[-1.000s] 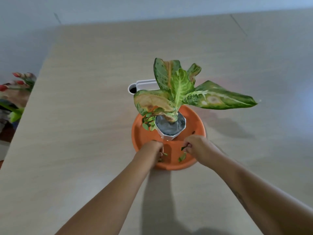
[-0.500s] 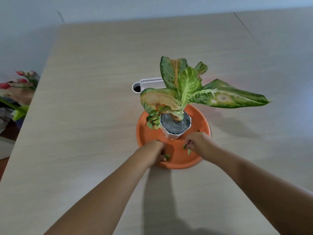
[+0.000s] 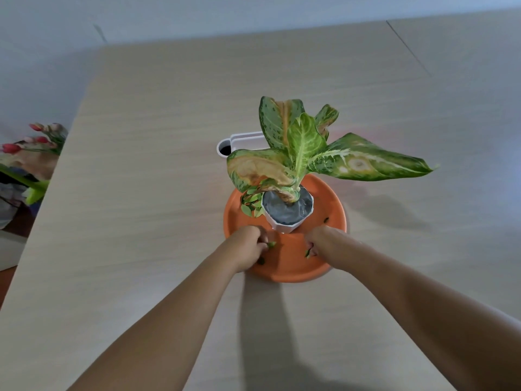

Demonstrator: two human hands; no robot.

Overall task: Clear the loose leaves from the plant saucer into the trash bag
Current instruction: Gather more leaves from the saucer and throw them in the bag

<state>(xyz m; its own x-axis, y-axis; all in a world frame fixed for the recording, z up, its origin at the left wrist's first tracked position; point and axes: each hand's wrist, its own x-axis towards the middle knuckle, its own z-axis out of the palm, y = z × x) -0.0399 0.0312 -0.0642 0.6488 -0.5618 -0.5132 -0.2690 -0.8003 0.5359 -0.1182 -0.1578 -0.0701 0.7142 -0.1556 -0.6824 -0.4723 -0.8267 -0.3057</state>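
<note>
Resting on a pale wood-grain surface (image 3: 158, 210), a round orange saucer (image 3: 335, 198) is seen with a white faceted pot (image 3: 284, 225) set near its middle. Dark soil fills the pot, and a plant (image 3: 304, 145) with broad green leaves, speckled and partly yellowed to brown, rises from it and spreads to the right. A cluster of small green leaves (image 3: 251, 203) is piled on the saucer just left of the pot, touching its wall. A few dark specks (image 3: 326, 220) are scattered on the right part of the saucer floor.

Both bare forearms are stretched forward over the near rim of the saucer. The left hand (image 3: 246, 245) is curled, its fingers (image 3: 263, 241) pinched on a small green leaf (image 3: 272, 244) just above the saucer floor; a dark bit lies right below that hand. The right hand (image 3: 327, 241) is likewise curled, and a narrow green leaf (image 3: 307, 253) is gripped between its fingers (image 3: 310, 245). The two hands are held apart, with bare orange saucer floor between them, both just in front of the pot.

Behind the plant a white container (image 3: 239, 142) with a dark round opening is partly hidden by the leaves. At the far left edge, beyond the surface, red and pink flowers (image 3: 31, 142) with green stems are visible.
</note>
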